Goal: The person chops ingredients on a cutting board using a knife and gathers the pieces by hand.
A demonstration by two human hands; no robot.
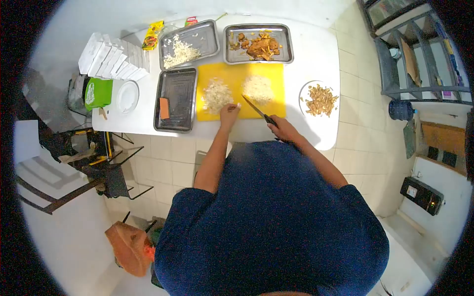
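Note:
My left hand (229,117) is at the near edge of a yellow cutting board (239,76), its fingertips pinched around a small pale piece (239,105). In my right hand (285,129) is a knife (255,107) with a dark handle, its blade slanting up and left over the board. On the board lie two heaps of finely cut pale food: a looser left heap (217,93) beside my left fingers, and a finer right heap (258,89) just beyond the knife tip. What food they are I cannot tell.
A dark tray (177,89) holding an orange-brown block (164,108) stands left. Behind are a tray (210,37) of pale pieces and a tray (291,52) of browned food. A plate (303,101) of brown strips sits right. White boxes (106,56) and a white plate (128,96) are far left.

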